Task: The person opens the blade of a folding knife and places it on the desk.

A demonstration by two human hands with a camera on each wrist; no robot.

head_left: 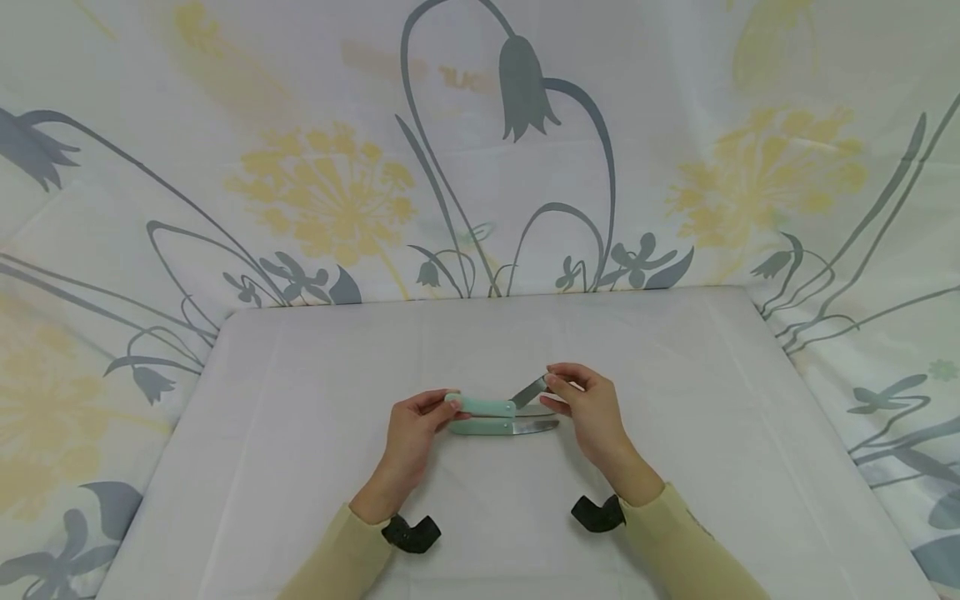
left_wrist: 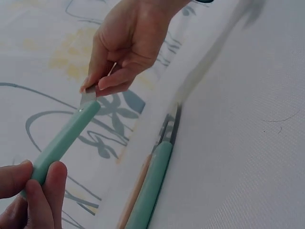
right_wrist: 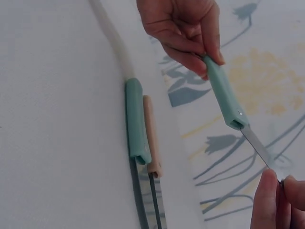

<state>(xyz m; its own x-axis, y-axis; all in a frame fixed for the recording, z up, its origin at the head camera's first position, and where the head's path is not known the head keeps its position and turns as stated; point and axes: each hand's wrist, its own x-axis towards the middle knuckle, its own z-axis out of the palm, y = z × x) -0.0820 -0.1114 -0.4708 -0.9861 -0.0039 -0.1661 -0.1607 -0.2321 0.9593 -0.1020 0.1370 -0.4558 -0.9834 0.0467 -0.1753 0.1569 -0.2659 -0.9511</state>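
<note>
A folding knife with a mint-green handle is held above the table, its blade swung partway out at an angle. My left hand pinches the handle's rear end between thumb and fingers. Near the tip, my right hand pinches the blade between thumb and fingers. Below, a second mint-green folding knife lies on the table with its blade out. Alongside it lies a folding knife with a tan handle, also unfolded; in the head view that handle is hidden behind the held knife.
The table has a white cover. Floral curtain cloth hangs behind it and on both sides. A black strap device sits at the left wrist, and another black device at the right wrist.
</note>
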